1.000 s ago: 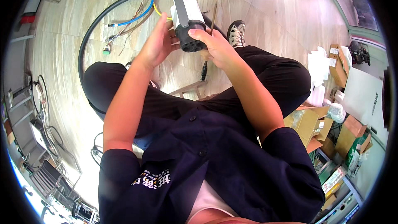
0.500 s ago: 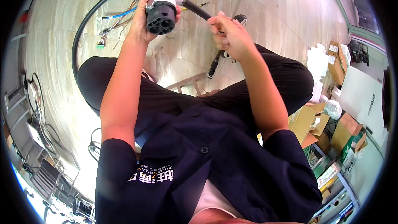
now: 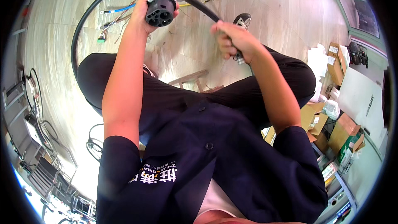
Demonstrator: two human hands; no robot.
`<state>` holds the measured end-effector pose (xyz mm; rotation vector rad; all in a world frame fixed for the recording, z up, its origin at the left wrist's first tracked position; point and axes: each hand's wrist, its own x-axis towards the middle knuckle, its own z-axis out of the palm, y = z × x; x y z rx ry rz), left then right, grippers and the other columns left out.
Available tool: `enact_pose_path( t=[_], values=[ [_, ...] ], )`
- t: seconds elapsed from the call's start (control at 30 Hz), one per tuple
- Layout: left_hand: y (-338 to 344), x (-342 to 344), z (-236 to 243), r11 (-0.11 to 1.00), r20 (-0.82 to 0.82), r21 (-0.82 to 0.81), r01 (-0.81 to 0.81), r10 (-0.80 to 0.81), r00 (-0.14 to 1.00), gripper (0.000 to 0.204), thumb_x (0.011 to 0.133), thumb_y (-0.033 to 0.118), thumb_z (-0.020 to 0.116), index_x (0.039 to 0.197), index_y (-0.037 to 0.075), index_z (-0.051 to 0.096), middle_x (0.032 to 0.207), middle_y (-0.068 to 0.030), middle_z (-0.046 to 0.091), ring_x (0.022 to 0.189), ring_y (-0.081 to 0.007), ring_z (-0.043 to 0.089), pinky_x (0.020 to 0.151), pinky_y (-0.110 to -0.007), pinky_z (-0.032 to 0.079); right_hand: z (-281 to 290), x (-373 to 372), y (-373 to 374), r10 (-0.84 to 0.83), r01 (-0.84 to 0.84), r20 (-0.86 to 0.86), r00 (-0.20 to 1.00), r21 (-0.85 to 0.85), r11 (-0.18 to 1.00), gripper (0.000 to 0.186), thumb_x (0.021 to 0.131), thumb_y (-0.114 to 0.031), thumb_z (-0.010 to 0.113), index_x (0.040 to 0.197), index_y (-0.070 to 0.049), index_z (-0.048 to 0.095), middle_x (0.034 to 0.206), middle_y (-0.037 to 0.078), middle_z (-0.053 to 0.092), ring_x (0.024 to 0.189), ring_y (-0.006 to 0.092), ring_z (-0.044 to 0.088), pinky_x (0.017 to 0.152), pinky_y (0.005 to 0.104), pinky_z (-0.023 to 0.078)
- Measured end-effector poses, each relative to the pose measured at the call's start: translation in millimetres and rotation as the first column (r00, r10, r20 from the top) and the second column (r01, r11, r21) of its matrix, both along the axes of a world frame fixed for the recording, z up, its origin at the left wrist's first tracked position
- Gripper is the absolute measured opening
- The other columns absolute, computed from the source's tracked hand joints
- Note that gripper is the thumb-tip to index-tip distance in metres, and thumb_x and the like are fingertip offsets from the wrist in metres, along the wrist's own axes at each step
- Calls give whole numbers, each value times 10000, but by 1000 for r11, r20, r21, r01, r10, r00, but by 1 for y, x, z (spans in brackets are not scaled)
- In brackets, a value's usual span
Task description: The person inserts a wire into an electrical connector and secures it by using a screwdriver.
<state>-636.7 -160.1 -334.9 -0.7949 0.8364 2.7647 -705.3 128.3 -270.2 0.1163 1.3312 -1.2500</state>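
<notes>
My left hand [image 3: 146, 10] is wrapped round the side of a white and black charging connector [image 3: 159, 12], its round black socketed face turned toward me. From the connector's right side a thick black cable [image 3: 203, 8] runs down to my right hand [image 3: 238, 43]. My right fingers are curled round this cable, slightly smeared by motion. A silvery end piece [image 3: 240, 59] pokes out below that hand. Behind the connector, a second black cable [image 3: 85, 20] bends round to the left. Loose blue wires [image 3: 118, 10] and a small green plug [image 3: 101, 40] lie on the floor there.
My crossed legs [image 3: 273, 72] frame the tiled floor [image 3: 265, 0]. A brown wooden frame piece [image 3: 192, 79] lies between them. Opened cardboard boxes [image 3: 313, 120] and a white panel [image 3: 360, 95] stand at the right. Coiled cables [image 3: 39, 95] and a dark chair [image 3: 45, 178] are at the left.
The connector has risen slightly in my left hand. My right hand has shifted right and a little down along the black cable, whose silvery end has swung to the right.
</notes>
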Motion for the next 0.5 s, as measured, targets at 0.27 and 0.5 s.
enact_pose_path(
  t=[0.27, 0.5],
  values=[
    [-2, -6, -7, 990, 42, 85, -114, 110, 993, 663, 958, 465, 454, 1267, -121, 460, 976, -316, 633, 816, -392, 681, 710, -483, 611, 39, 56, 22, -19, 21, -433, 901, 1, 1000, 541, 935, -13, 488, 1449, -22, 320, 840, 45, 474, 587, 102, 453, 473, 248, 401],
    [0, -7, -22, 970, -51, 198, -139, 152, 987, 652, 959, 436, 403, 1420, -22, 355, 1245, -299, 509, 976, -425, 603, 822, -524, 567, 58, 106, 26, 13, -74, -836, 549, -34, 997, 480, 824, 35, 522, 1302, 39, 478, 1016, 220, 615, 917, 370, 617, 819, 400, 498]
  ],
)
